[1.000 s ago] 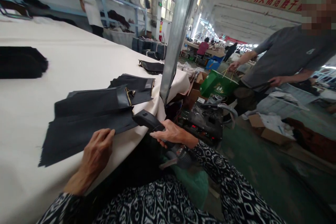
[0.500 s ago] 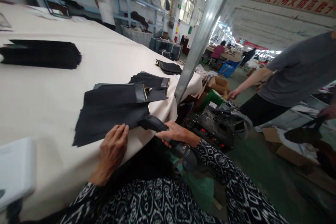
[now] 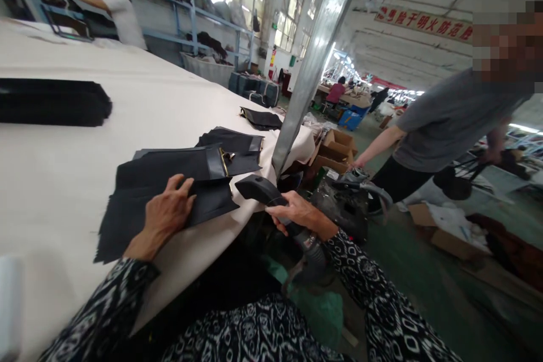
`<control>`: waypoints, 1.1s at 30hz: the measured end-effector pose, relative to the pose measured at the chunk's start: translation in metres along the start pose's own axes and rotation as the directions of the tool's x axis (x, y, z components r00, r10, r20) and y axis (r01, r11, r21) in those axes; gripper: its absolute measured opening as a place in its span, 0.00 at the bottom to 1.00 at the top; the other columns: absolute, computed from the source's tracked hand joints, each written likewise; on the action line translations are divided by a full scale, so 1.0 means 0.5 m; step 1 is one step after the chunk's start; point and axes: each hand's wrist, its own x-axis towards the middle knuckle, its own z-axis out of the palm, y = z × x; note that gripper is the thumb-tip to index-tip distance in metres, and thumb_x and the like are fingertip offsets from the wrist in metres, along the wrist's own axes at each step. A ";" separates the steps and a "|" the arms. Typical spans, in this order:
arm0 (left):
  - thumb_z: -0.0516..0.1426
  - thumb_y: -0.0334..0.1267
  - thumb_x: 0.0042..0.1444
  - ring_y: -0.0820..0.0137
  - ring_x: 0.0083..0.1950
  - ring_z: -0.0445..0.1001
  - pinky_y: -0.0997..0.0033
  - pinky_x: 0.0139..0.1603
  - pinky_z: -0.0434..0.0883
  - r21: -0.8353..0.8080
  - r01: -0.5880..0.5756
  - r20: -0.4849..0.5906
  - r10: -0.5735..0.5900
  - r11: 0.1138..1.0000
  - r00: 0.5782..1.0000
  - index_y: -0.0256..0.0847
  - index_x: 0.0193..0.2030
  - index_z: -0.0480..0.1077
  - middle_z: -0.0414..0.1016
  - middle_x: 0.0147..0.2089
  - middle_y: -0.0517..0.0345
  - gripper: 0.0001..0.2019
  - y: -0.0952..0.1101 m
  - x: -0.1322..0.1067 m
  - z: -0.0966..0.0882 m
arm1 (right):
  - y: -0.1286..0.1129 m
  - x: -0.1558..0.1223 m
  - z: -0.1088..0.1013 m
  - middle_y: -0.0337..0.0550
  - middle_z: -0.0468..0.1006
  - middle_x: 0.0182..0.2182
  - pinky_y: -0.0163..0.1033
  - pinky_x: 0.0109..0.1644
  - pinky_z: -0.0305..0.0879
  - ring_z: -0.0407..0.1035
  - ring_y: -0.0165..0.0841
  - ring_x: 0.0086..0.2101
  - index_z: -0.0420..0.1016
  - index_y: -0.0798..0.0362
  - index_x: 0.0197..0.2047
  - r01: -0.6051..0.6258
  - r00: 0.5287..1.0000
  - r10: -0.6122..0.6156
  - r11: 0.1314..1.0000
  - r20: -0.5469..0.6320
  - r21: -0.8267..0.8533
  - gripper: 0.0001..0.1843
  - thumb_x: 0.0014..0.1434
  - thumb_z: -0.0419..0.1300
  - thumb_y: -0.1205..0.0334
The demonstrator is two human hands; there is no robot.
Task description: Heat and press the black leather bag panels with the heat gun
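My left hand (image 3: 167, 215) lies flat, fingers spread, on a black fabric piece (image 3: 127, 212) on the white cloth-covered table (image 3: 63, 181). Another black piece with a grey band and a gold clip (image 3: 182, 164) lies just above it. My right hand (image 3: 297, 215) is closed round the handle of a black hand-held steam iron (image 3: 261, 189), whose head sits at the table's edge just right of the fabric. A hose runs down from the handle.
More black pieces (image 3: 231, 141), (image 3: 261, 119) lie further along the table, a black stack (image 3: 51, 103) at far left. A metal post (image 3: 314, 56) rises by the table corner. A machine (image 3: 343, 203), cardboard boxes (image 3: 335, 150) and a person in grey (image 3: 449, 124) stand to the right.
My left hand slid up from the fabric's near edge onto its middle. The iron's head drew back right, off the fabric. The person in grey stepped further right, carrying a dark bag.
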 end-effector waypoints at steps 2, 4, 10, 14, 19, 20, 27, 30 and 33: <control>0.47 0.47 0.68 0.56 0.45 0.76 0.59 0.40 0.70 0.002 -0.045 0.074 0.045 0.999 0.996 0.33 0.67 0.62 0.62 0.68 0.36 0.27 -0.011 0.051 -0.009 | 0.008 -0.009 0.005 0.37 0.71 0.18 0.31 0.20 0.64 0.66 0.26 0.17 0.70 0.58 0.27 -0.026 1.000 0.026 1.000 -0.012 0.007 0.16 0.57 0.64 0.54; 0.50 0.47 0.66 0.55 0.45 0.75 0.61 0.41 0.69 0.008 -0.102 0.129 0.100 0.995 0.987 0.30 0.59 0.68 0.71 0.57 0.37 0.24 -0.013 0.076 -0.009 | 0.012 -0.020 0.007 0.36 0.71 0.18 0.30 0.21 0.63 0.66 0.26 0.17 0.69 0.58 0.27 -0.041 0.999 0.041 0.999 -0.028 -0.003 0.15 0.57 0.64 0.55; 0.39 0.29 0.65 0.59 0.33 0.73 0.62 0.31 0.65 0.141 -0.178 -0.046 0.186 0.974 0.981 0.33 0.43 0.72 0.72 0.44 0.40 0.20 0.027 -0.011 0.033 | 0.004 -0.046 -0.002 0.36 0.71 0.18 0.29 0.23 0.63 0.66 0.25 0.18 0.69 0.58 0.27 -0.072 0.997 0.072 0.997 -0.034 -0.020 0.15 0.59 0.63 0.57; 0.40 0.24 0.62 0.54 0.36 0.72 0.57 0.36 0.69 0.180 -0.266 -0.187 0.299 0.947 0.936 0.32 0.38 0.76 0.73 0.38 0.38 0.21 0.037 -0.076 0.072 | 0.000 -0.030 0.002 0.36 0.72 0.20 0.30 0.21 0.65 0.66 0.25 0.18 0.70 0.57 0.28 -0.103 0.994 0.104 0.995 0.016 -0.015 0.15 0.58 0.64 0.55; 0.42 0.25 0.62 0.51 0.42 0.71 0.57 0.39 0.70 0.106 -0.306 -0.279 0.323 0.946 0.904 0.24 0.50 0.75 0.75 0.43 0.34 0.21 0.032 -0.099 0.098 | -0.020 -0.001 0.026 0.37 0.72 0.20 0.30 0.21 0.66 0.67 0.26 0.19 0.69 0.57 0.28 -0.110 0.989 0.112 0.993 0.098 -0.031 0.15 0.58 0.65 0.56; 0.43 0.25 0.62 0.52 0.43 0.71 0.57 0.39 0.70 0.094 -0.325 -0.303 0.337 0.941 0.891 0.23 0.51 0.74 0.76 0.44 0.34 0.21 0.031 -0.102 0.102 | -0.026 0.005 0.031 0.37 0.72 0.21 0.30 0.21 0.66 0.67 0.26 0.19 0.69 0.57 0.28 -0.115 0.987 0.118 0.993 0.109 -0.036 0.15 0.57 0.66 0.56; 0.49 0.38 0.67 0.54 0.45 0.71 0.60 0.44 0.69 0.104 -0.336 -0.401 0.348 0.936 0.847 0.23 0.55 0.72 0.76 0.42 0.39 0.20 0.035 -0.125 0.118 | -0.058 0.069 0.062 0.38 0.72 0.22 0.31 0.22 0.67 0.68 0.26 0.20 0.69 0.56 0.27 -0.122 0.970 0.154 0.977 0.186 -0.173 0.17 0.59 0.63 0.53; 0.50 0.38 0.67 0.55 0.44 0.70 0.61 0.43 0.68 0.118 -0.336 -0.430 0.353 0.935 0.831 0.24 0.54 0.72 0.76 0.41 0.41 0.19 0.038 -0.125 0.119 | -0.071 0.096 0.078 0.39 0.72 0.21 0.31 0.22 0.67 0.67 0.27 0.20 0.69 0.57 0.26 -0.127 0.961 0.178 0.963 0.210 -0.237 0.19 0.61 0.62 0.52; 0.51 0.37 0.67 0.55 0.43 0.69 0.62 0.42 0.68 0.144 -0.352 -0.450 0.378 0.925 0.809 0.21 0.52 0.72 0.75 0.40 0.42 0.18 0.039 -0.123 0.118 | -0.081 0.112 0.090 0.38 0.72 0.20 0.31 0.22 0.67 0.65 0.26 0.19 0.70 0.57 0.26 -0.125 0.957 0.181 0.963 0.228 -0.239 0.20 0.60 0.64 0.49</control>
